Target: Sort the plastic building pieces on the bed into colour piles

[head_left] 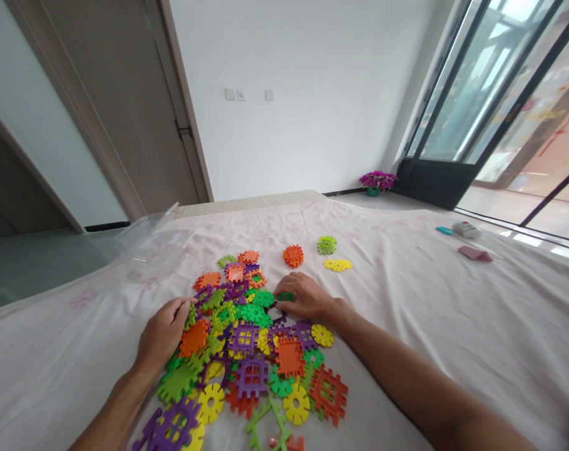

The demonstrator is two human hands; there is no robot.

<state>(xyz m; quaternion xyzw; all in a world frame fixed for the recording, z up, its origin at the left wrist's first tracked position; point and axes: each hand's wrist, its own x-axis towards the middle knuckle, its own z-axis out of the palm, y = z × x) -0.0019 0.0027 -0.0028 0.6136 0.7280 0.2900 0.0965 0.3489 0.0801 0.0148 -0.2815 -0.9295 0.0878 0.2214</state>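
A heap of colourful plastic interlocking pieces (pixel 250 337) lies on the cloth in front of me: square window-like frames, solid notched squares and flower-shaped discs. My right hand (pixel 305 297) is at the heap's far right edge, its fingers closed round a dark green notched disc (pixel 285 296). Bright green discs (pixel 255 315) lie just left of those fingertips. On the heap's left side, my left hand (pixel 166 327) has its fingers curled together against the pieces, close to an orange square (pixel 194 338). What its fingertips grip, if anything, is hidden.
Beyond the heap stand an orange stack (pixel 293 255), a light green stack (pixel 327 244) and some yellow discs (pixel 338 265). A clear plastic bag (pixel 155 244) lies at the left. Small items, including a pink cloth (pixel 474 254), are at the far right.
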